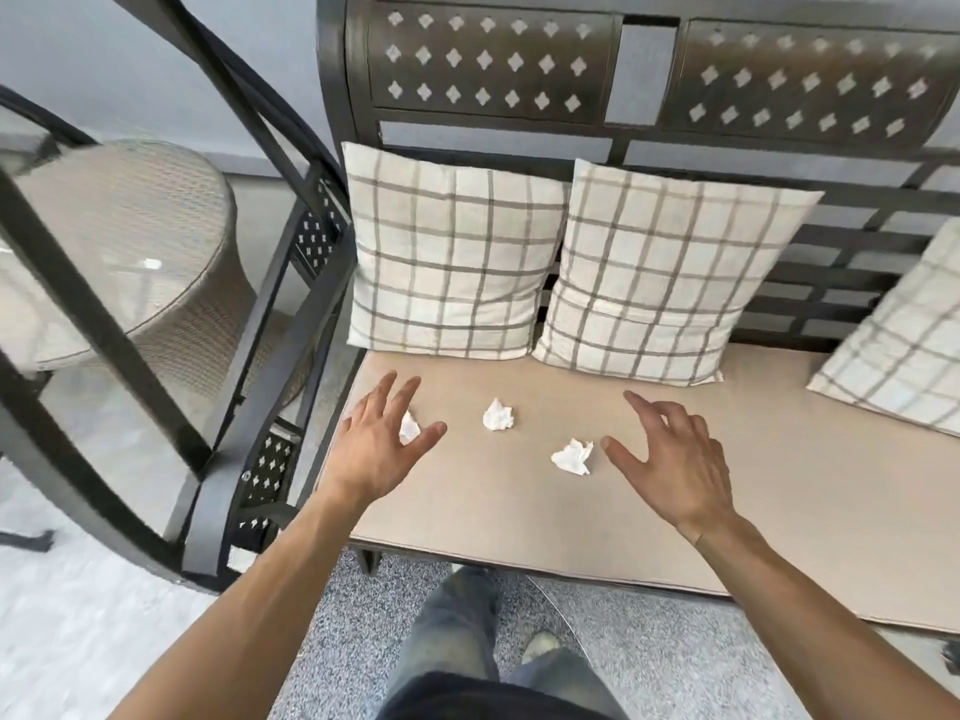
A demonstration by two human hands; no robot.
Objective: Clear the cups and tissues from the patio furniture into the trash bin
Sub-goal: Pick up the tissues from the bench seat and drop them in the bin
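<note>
Three crumpled white tissues lie on the beige seat cushion (519,511) of a dark metal bench. The left tissue (410,427) sits partly under my left hand (376,441), whose fingers are spread over it without closing. The middle tissue (498,415) lies free between my hands. The right tissue (573,457) rests just left of my right hand (670,457), which hovers open with its thumb pointing at it. No cups and no trash bin are in view.
Two plaid pillows (447,252) (665,272) lean on the bench back (493,65), and a third pillow (904,350) is at the right. The metal armrest (291,356) stands to the left, with a glass-topped wicker side table (135,241) beyond. My legs stand on speckled floor.
</note>
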